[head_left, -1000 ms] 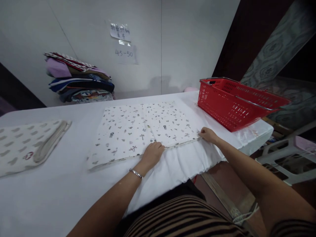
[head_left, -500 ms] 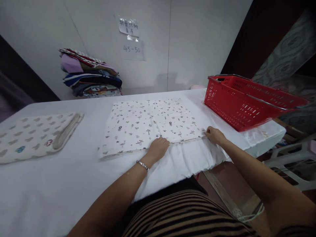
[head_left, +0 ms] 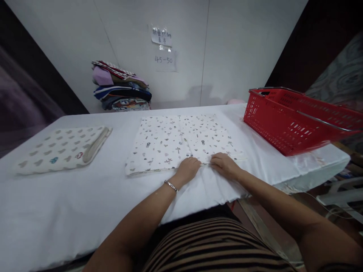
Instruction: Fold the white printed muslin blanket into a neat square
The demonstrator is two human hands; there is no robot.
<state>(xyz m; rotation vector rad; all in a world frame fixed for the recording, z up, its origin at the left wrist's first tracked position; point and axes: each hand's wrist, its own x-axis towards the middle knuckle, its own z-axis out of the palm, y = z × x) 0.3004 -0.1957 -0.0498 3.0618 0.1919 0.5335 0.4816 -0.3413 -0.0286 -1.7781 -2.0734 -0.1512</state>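
A white cloth (head_left: 161,143) printed with small palm trees and animals lies folded flat on the white-covered table, a crease running down its middle. At its near edge, my left hand (head_left: 188,169) has its fingers curled over the layers, left of the crease's lower end; a silver bracelet (head_left: 171,186) circles that wrist. My right hand (head_left: 224,165) grips the same edge a short way to the right, thumb side toward the left hand. The fingertips of both hands are partly hidden against the fabric.
A folded cream cloth with grey shapes (head_left: 65,147) lies at the left. Behind stands a stack of folded fabrics (head_left: 121,87) by the wall. A red plastic basket (head_left: 283,121) with metal handles sits at the table's right. The near table edge (head_left: 210,206) runs by my body.
My right hand has moved left along the near edge, from the cloth's right corner to close beside my left hand. The camera view has shifted slightly left.
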